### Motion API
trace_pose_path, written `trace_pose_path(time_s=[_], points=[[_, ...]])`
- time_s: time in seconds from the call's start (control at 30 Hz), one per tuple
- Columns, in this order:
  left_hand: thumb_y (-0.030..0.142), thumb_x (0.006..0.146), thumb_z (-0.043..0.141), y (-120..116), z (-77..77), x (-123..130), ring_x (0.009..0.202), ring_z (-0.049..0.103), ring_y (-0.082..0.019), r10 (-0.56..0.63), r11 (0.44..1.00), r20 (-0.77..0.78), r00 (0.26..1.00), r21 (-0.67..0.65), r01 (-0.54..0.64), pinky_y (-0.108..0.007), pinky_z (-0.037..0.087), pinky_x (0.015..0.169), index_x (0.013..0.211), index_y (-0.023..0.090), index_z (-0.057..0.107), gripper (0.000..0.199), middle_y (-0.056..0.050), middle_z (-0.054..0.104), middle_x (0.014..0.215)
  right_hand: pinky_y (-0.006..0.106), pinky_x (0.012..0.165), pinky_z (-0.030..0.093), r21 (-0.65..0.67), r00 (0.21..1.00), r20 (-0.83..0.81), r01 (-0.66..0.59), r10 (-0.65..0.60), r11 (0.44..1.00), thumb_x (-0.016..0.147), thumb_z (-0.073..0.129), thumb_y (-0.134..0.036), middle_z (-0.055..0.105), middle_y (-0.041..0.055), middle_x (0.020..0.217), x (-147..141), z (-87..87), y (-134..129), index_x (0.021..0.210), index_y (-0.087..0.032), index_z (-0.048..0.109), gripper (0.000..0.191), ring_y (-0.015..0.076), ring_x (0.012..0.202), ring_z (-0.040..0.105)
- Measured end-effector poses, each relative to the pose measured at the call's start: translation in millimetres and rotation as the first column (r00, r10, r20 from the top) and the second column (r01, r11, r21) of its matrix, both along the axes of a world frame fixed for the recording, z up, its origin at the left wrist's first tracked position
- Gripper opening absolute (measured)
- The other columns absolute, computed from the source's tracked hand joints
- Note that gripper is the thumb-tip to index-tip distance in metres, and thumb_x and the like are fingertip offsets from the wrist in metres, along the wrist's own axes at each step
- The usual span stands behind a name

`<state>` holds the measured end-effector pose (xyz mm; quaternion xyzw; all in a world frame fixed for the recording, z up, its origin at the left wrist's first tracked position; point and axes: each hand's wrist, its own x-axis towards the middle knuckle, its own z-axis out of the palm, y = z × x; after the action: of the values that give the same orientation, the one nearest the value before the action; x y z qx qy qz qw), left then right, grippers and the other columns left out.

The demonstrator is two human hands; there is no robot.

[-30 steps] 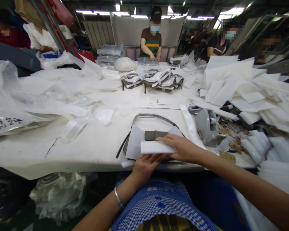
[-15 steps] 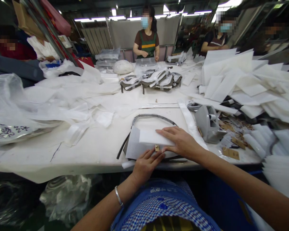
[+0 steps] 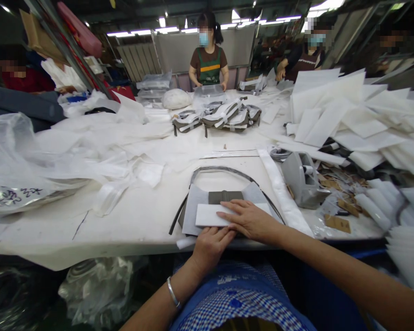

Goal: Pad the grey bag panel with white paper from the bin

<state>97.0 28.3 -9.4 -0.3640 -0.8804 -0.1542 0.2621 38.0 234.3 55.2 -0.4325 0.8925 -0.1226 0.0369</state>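
Note:
A handbag (image 3: 214, 197) lies on the table in front of me, its olive-grey middle showing between sheets of pale tissue. Its dark strap (image 3: 224, 170), in a clear wrap, arches behind it. Across its near half lies a white foam strip (image 3: 207, 217). My right hand (image 3: 257, 221) rests flat on that strip with the fingers stretched to the left. My left hand (image 3: 210, 246) touches the strip's near edge, its fingers extended and its thumb hidden. The gold clasp is out of sight.
A grey tape dispenser (image 3: 301, 179) stands at the right, beside scattered tags (image 3: 336, 224) and a heap of white sheets (image 3: 345, 110). Wrapped bags (image 3: 224, 117) lie farther back. Plastic bags (image 3: 27, 165) cover the left. Co-workers (image 3: 209, 59) are across the table.
The foam strip has come nearer to me and covers the clasp, exposing the bag's olive-grey middle. My right hand has moved with it. The co-worker across has lowered both hands onto clear plastic.

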Motion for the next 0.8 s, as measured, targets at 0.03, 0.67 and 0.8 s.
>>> trace_pose_path(time_s=[0.03,0.67,0.8], points=[[0.013,0.096,0.051,-0.3,0.5,0.1,0.085,0.062,-0.019,0.001,1.000,0.002,1.000,-0.004,-0.001,-0.035,0.048,0.071,0.124,0.022,0.060,0.031,-0.002,0.071,0.113,0.053,0.110,0.037,-0.014,0.999,0.015,-0.030,0.031,0.999,0.101,0.040,-0.042,0.041,0.0106,0.154,-2.4,-1.2,2.3,0.144,-0.027,0.048,0.046,0.0322,0.135,0.042],[0.007,0.098,0.045,-7.2,-8.5,5.3,0.118,0.059,-0.020,-0.065,0.995,-0.090,0.994,0.066,0.071,-0.036,0.047,0.100,0.134,0.014,0.053,0.037,-0.006,0.065,0.128,0.055,0.120,0.022,-0.175,0.989,0.134,-0.043,0.067,0.984,0.103,0.035,-0.036,0.041,0.0050,0.154,-6.1,-20.3,4.1,0.146,-0.026,0.044,0.045,0.0248,0.148,0.026],[0.007,0.098,0.047,-7.2,-4.2,13.4,0.118,0.059,-0.019,-0.010,0.997,-0.084,0.996,0.070,0.016,-0.035,0.047,0.101,0.138,0.018,0.050,0.042,-0.006,0.066,0.126,0.057,0.119,0.022,-0.157,0.992,0.114,-0.044,0.063,0.987,0.103,0.036,-0.036,0.041,0.0037,0.154,-5.6,-21.3,3.6,0.145,-0.029,0.045,0.044,0.0258,0.148,0.027]])
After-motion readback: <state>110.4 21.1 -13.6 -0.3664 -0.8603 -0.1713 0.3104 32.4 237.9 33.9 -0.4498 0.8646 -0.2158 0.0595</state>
